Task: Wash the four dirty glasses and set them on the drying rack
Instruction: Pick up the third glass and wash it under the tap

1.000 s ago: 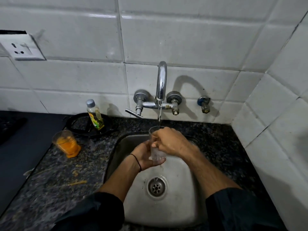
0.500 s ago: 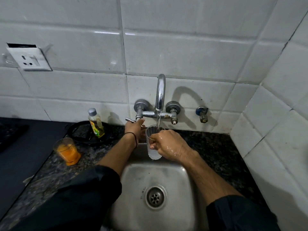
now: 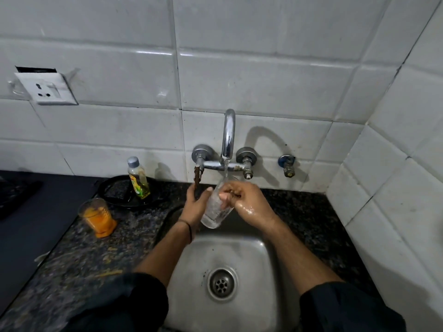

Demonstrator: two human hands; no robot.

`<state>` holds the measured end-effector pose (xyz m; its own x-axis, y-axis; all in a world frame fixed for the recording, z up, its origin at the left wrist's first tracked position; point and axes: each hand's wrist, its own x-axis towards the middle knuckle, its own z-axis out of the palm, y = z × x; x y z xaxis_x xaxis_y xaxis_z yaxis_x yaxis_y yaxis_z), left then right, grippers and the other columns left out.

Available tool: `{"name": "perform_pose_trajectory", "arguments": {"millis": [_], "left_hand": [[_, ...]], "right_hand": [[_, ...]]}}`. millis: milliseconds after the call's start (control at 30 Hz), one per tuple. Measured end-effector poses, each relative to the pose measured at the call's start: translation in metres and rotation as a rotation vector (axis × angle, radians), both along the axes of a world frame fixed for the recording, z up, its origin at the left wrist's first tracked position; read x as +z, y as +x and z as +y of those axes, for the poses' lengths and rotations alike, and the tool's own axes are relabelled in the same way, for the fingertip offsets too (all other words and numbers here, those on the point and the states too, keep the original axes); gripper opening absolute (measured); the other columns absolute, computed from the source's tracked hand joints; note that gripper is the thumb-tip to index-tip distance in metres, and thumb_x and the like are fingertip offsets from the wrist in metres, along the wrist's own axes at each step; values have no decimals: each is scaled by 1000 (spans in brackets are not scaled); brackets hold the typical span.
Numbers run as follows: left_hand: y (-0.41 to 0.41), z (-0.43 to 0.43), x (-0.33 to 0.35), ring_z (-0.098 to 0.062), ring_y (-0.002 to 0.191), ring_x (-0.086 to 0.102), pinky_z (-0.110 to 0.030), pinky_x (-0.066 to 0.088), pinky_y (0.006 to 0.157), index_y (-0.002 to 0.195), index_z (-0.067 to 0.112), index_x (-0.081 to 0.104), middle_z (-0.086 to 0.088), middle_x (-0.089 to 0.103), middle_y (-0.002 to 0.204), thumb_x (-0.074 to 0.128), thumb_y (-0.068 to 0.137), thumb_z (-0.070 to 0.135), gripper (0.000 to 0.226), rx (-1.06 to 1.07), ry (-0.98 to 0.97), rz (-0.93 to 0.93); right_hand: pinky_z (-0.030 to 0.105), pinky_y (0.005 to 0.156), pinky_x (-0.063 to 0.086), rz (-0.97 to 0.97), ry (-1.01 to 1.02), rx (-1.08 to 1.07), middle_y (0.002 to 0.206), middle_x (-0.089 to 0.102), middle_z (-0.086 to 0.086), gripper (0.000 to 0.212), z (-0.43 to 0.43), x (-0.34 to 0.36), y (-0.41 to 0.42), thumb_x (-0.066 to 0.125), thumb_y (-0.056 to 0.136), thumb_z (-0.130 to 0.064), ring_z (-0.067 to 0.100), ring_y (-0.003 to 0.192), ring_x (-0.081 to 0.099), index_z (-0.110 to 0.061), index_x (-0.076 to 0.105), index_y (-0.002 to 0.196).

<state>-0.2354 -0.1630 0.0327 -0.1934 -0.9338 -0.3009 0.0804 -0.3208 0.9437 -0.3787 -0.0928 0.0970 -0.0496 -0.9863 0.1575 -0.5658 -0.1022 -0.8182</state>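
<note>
You have a clear drinking glass tilted under the chrome tap spout, over the back edge of the steel sink, and a thin stream of water runs from the spout into its mouth. Your right hand is wet and closed on the glass, with fingers hooked over the rim and into the opening. Your left hand wraps the glass from the other side, thumb pressed against its wall, a dark band on that wrist; it sits just below the tap's left lever, but you cannot tell whether it touches the lever. On the speckled granite counter to your left stands a second glass coated in orange residue, well apart from the sink. Behind it a small bottle of yellow liquid stands on a black round plate against the white tiled wall. A white wall socket is set in the tiles higher up on the left.
</note>
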Motion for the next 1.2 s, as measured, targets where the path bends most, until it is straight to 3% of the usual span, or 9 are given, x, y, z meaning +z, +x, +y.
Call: {"name": "perform_pose_trajectory", "arguments": {"millis": [67, 167, 300, 433, 600, 800, 933, 1067, 1200], "left_hand": [[6, 26, 1, -29, 104, 69, -46, 54, 89, 126, 13, 62, -18, 69, 119, 60, 91, 51, 52, -82, 157, 301], [10, 48, 2, -29, 102, 68, -43, 57, 83, 130, 9, 56, -18, 67, 124, 66, 90, 33, 48, -43, 86, 507], [12, 48, 7, -24, 96, 70, -38, 56, 80, 121, 16, 55, -10, 70, 108, 86, 67, 17, 62, 85, -177, 330], [13, 52, 8, -25, 96, 70, -39, 58, 85, 115, 14, 61, -14, 72, 106, 89, 67, 7, 56, 98, -248, 150], [14, 67, 2, -16, 91, 71, -29, 59, 80, 106, 15, 65, -2, 74, 97, 92, 62, 8, 52, 38, -352, -107], [23, 83, 1, -6, 88, 70, -20, 57, 77, 104, 19, 65, 6, 74, 95, 95, 59, 22, 53, -45, -431, -306], [28, 90, 4, 3, 80, 68, -14, 54, 72, 98, 22, 64, 9, 73, 90, 95, 59, 26, 50, -55, -462, -362], [33, 97, 12, 5, 83, 66, -16, 54, 76, 99, 24, 64, 12, 71, 90, 94, 59, 29, 50, -55, -509, -402], [38, 102, 22, 5, 86, 65, -15, 53, 76, 103, 22, 63, 15, 69, 91, 93, 60, 33, 53, -68, -549, -421]], "right_hand": [[29, 75, 58, -328, -2, -115, 85, 76, 6, 9, 2, -4, 4, 64, 95, -10, 20, 82, 72, -12, 72, 93], [28, 68, 52, -856, 130, -287, 82, 72, 9, 13, 12, -18, 17, 55, 99, -8, 19, 74, 67, -11, 66, 94], [43, 85, 51, -1342, 253, -302, 80, 74, 4, 17, 26, -44, 39, 49, 103, -19, 19, 77, 70, -13, 64, 98], [46, 87, 55, -1554, 282, -343, 86, 75, 10, 32, 40, -58, 57, 45, 105, -25, 21, 79, 73, -3, 63, 119], [40, 79, 57, -1046, 476, -514, 106, 66, 11, 30, 58, -85, 61, 43, 106, -35, 26, 92, 64, -15, 61, 118], [37, 105, 46, -363, 374, -409, 138, 51, -1, 41, 81, -103, 53, 56, 97, -14, 17, 122, 52, -20, 53, 137], [42, 111, 34, 19, 343, -331, 152, 37, -8, 63, 92, -99, 58, 70, 86, -32, 22, 140, 33, -31, 44, 143], [40, 109, 34, 62, 261, -321, 152, 36, -10, 84, 93, -96, 68, 79, 74, -54, 19, 139, 35, -30, 40, 144], [40, 108, 36, -34, 158, -318, 140, 47, -15, 79, 94, -93, 77, 86, 65, -53, 12, 129, 46, -34, 47, 132]]}}
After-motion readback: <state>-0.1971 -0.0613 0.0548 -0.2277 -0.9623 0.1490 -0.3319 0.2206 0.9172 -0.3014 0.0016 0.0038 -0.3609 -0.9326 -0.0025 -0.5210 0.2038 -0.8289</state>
